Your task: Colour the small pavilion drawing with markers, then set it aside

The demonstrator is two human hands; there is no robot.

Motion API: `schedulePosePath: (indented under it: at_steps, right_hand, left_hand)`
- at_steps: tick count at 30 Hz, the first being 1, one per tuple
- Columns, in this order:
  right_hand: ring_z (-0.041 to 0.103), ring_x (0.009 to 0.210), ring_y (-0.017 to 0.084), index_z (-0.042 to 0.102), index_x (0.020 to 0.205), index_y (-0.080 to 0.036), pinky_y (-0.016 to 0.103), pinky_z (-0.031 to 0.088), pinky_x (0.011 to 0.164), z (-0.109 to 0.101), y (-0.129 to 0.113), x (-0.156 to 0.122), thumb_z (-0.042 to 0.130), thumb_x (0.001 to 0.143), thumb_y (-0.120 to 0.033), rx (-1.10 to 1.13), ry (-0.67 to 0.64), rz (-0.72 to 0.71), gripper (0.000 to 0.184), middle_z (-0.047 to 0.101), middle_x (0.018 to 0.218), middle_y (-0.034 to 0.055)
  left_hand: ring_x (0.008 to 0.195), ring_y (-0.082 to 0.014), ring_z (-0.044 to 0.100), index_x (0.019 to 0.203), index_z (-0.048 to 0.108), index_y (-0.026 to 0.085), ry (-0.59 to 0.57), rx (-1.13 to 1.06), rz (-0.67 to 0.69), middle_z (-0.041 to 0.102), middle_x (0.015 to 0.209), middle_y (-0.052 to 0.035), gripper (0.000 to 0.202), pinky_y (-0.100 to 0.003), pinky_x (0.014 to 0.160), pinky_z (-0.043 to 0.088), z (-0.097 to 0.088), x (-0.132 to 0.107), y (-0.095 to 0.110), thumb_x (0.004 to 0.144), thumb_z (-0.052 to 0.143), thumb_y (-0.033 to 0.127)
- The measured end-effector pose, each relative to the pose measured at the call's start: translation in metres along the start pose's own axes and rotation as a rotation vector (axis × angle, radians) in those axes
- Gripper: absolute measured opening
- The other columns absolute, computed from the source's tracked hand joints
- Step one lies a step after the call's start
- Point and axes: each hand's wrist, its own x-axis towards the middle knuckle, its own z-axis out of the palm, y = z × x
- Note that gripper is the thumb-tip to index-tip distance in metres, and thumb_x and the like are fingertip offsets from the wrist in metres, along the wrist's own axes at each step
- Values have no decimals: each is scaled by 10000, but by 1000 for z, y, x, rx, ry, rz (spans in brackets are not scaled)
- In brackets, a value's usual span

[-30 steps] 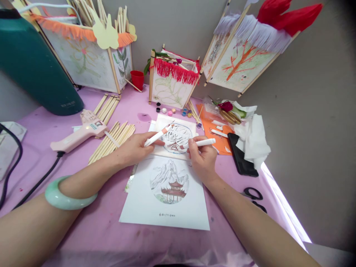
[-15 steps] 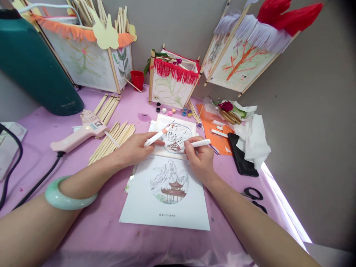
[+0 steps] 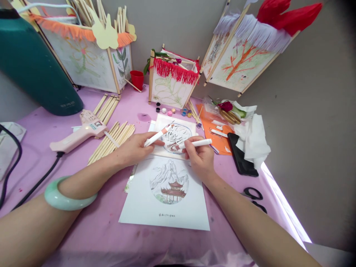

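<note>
A white marker [image 3: 199, 143] sits in my right hand [image 3: 200, 156], its tip low on the white drawing sheet [image 3: 160, 150], by the brown pavilion lines. My left hand [image 3: 136, 148] is closed around a thin paintbrush [image 3: 168, 127] with a white and pinkish handle, dark tip pointing up and right; its fingers rest at the sheet's left edge. On the sheet, black strokes stand inside a blue circle outline. Just below lies a printed picture [image 3: 167, 218] of mountains and a brown pavilion in a circle.
Left are a pink glue gun [image 3: 78, 137], bamboo sticks [image 3: 104, 148] and a teal bottle [image 3: 36, 63]. Paper lanterns [image 3: 169, 91] stand behind, with small paint pots [image 3: 170, 113] before them. To the right lie a black phone [image 3: 241, 155], crumpled tissue [image 3: 258, 141] and black scissors handles [image 3: 253, 193].
The marker in my right hand has shifted very slightly, its rear end a little to the right. My left hand stays in place with the brush.
</note>
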Motion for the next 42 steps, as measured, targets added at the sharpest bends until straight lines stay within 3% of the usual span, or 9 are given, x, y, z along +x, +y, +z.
schedulePosePath:
  at_steps: [6,17,23,31,36,42]
  right_hand:
    - [510,491,95,501,782,-199,221,419,489,-2,3,0,515,849,-378,-68,133,27,192,527,571,-41]
    - [502,518,107,500,740,-198,228,412,503,-3,5,1,510,846,-372,-184,105,-7,204,534,593,-21]
    - [510,537,114,500,736,-200,232,412,515,-2,5,1,505,852,-375,-183,100,-11,210,549,611,-11]
    - [495,535,108,498,743,-199,232,405,519,-2,4,1,509,851,-365,-175,101,-10,198,554,631,-10]
    - [496,547,103,496,744,-197,231,406,529,-1,4,1,516,848,-360,-167,100,-7,194,564,654,-5]
    - [496,538,105,493,741,-195,230,403,524,-1,3,0,511,846,-361,-165,113,-2,197,544,620,-15]
  left_hand:
    - [873,-185,603,1235,552,238,-18,-7,0,676,1091,-3,519,-263,715,450,0,1,-2,729,443,201]
    - [870,-188,603,1236,553,243,-8,8,1,668,1114,7,521,-261,695,438,0,0,0,729,441,198]
    - [780,-173,594,1216,572,260,-1,26,-10,670,1102,18,501,-262,643,414,0,0,-1,737,437,204]
    - [903,-201,590,1181,599,250,-1,18,5,669,1103,8,478,-280,720,416,-1,0,1,734,441,191]
    - [863,-191,594,1220,570,255,-6,17,-2,668,1106,12,504,-275,709,420,0,0,1,736,444,190]
    - [809,-181,595,1122,640,249,-4,30,1,649,1135,11,432,-265,667,413,0,-1,1,744,435,203]
